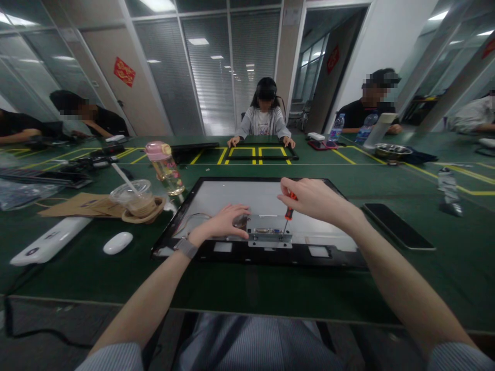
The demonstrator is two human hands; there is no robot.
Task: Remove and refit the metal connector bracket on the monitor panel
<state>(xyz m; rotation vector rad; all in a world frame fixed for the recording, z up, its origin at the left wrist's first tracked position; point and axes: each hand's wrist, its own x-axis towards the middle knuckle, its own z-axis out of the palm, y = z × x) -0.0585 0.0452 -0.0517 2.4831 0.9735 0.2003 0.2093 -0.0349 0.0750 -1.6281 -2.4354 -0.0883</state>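
Observation:
A monitor panel point(232, 198) lies face down on the green table, its grey metal back showing inside a black frame. A small metal bracket with connector ports point(269, 233) sits near its front edge. My left hand point(224, 221) rests on the panel with its fingers curled against the bracket's left end. My right hand point(315, 198) is closed on a red-handled screwdriver point(288, 208), held upright with its tip down on the bracket's right side.
A black phone point(398, 225) lies right of the panel. To the left are a white mouse point(118, 242), a white remote-like bar point(50, 240), a plastic cup with a straw point(131, 196) and a pink-lidded bottle point(166, 167). Several people sit around the table.

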